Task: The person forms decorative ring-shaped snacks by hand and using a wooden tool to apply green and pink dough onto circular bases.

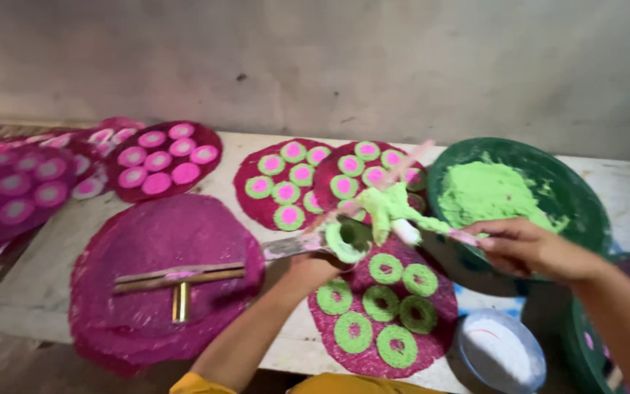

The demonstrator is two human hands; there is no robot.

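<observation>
Biggest thing under you is the pale stone-like slab table [271, 350], running from the left edge to the wall at the back, and it's pretty packed. On its left half sits the large plain magenta round sheet [147, 241] with a T-shaped brass-coloured bar tool [178, 281] lying on top, the sheet's lower edge hanging near the table's front edge. Right side, the big dark green round basin of light green paste [519, 197] nearly touches the table's right end. In front of you is the magenta round sheet with green paste rings [384, 310], its front rim at the table edge too. Behind that, two magenta discs with green-and-pink dots [308, 179] overlap each other, and a disc with pink dots [162, 160] lies further left. A small blue bowl of white powder [501, 350] sits just right of the ringed sheet. Open tabletop is basically just the narrow strips between the sheets.

Your left hand [308, 266] is closed around a small ring mould loaded with green paste [348, 237], held just above the ringed sheet's far edge. Your right hand [523, 248] is pinching a paste-smeared stick spatula [410, 230], tip at the mould, hand over the basin's near rim.
</observation>
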